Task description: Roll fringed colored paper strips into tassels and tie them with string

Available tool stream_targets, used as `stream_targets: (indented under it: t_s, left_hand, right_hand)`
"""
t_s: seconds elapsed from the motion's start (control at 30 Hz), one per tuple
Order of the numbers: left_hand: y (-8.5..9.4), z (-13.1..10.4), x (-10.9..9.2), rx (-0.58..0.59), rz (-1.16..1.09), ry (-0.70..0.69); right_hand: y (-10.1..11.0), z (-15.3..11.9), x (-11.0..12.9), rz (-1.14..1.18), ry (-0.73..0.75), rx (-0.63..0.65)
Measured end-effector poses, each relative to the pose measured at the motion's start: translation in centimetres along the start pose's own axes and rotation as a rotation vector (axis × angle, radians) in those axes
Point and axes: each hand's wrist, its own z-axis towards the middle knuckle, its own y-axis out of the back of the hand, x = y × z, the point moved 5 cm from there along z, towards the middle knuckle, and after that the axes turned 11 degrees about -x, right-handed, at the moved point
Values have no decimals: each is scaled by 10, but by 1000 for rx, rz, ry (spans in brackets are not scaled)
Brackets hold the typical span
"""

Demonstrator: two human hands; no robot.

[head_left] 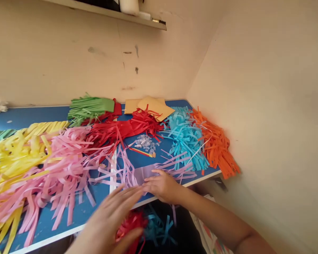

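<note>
A lilac paper sheet point(144, 173) with long fringes cut at both ends lies at the front edge of the blue table. My right hand point(164, 186) rests on it, fingers stretched over its near side. Closer to the camera, my left hand point(111, 215) has its thumb apart from its fingers, and the fingertips reach toward the sheet's near edge. Whether they touch it I cannot tell. Beyond the sheet are a small heap of clear plastic bits point(146, 142) and a thin yellow-and-red stick point(141, 152).
Fringed paper bundles cover the blue table point(95, 209): yellow point(13, 151), pink point(66, 155), red point(108, 132), green point(91, 107), light blue point(187, 134) and orange point(217, 141). Tan sheets point(153, 107) lie at the back. Red and blue fringes point(131, 225) hang below the edge. A shelf point(108, 13) juts out above.
</note>
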Motion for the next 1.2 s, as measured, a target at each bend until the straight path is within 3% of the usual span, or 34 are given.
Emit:
stream_targets:
  t_s: [0.07,0.1,0.2,0.37,0.47,0.57,0.77,0.97,1.2]
  left_hand:
    - [-32,41,-28,122,-86,-67]
    - [-44,57,-31,163,-75,-54]
    - [-62,68,-13,247,-20,13]
    - [-60,35,33,196,-102,132]
    - [-61,34,42,187,-126,273]
    - [-66,45,44,266,24,395]
    - [-69,64,46,365,141,471]
    - [-71,73,51,447,176,507]
    - [-70,74,52,446,197,498]
  right_hand:
    - [-2,0,1,-53,-13,22]
    - [-2,0,0,-66,-30,20]
    - [1,-3,-5,1,-99,-41]
    - [13,0,-22,118,-355,-122]
    - [17,9,-32,59,-550,-140]
    - [13,18,-37,-24,-656,-100]
    - [5,20,-43,-241,-658,-55]
    - [5,21,-46,-289,-677,-35]
    - [2,23,-49,-319,-702,-13]
